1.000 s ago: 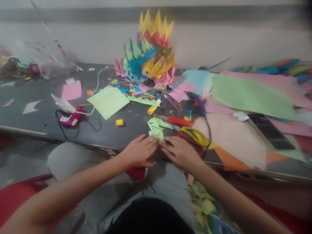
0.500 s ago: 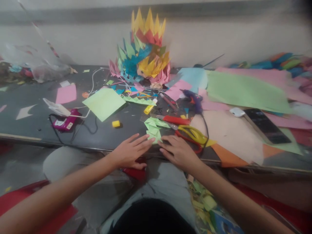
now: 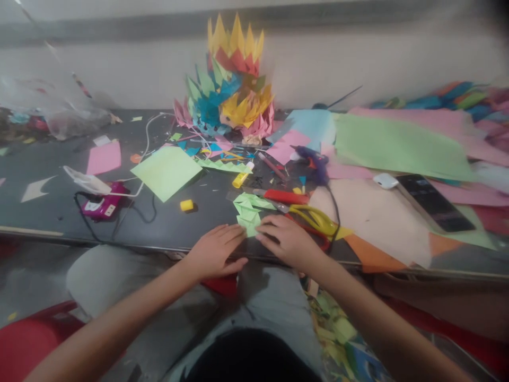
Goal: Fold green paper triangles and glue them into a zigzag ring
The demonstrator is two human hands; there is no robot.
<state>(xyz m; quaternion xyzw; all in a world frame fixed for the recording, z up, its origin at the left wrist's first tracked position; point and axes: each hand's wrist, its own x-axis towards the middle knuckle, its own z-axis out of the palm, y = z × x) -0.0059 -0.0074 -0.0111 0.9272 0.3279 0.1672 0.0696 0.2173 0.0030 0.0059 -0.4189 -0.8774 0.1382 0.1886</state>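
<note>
A folded light green paper strip [image 3: 248, 213], creased in zigzags, lies near the table's front edge between my hands. My left hand [image 3: 218, 250] has its fingers stretched side by side, their tips at the paper's lower left edge, with the thumb apart below. From the other side, my right hand [image 3: 292, 241] reaches in with extended fingers, tips touching the paper's lower right edge. Neither hand is wrapped round it. Just right of the paper are red-handled scissors [image 3: 287, 197] and yellow-handled scissors [image 3: 314, 217]. The fingertips are slightly blurred.
A colourful folded-paper model [image 3: 230, 90] stands by the wall. A glue gun [image 3: 312, 159] with its cord, a phone [image 3: 433, 203] and large paper sheets [image 3: 401, 143] lie right. Left are a pale green square [image 3: 166, 172], a yellow cap [image 3: 186, 205] and a magenta power socket [image 3: 105, 204].
The view has shifted slightly. My left fingers have drawn closer together and the left thumb has moved right. Both hands stay at the folded green paper.
</note>
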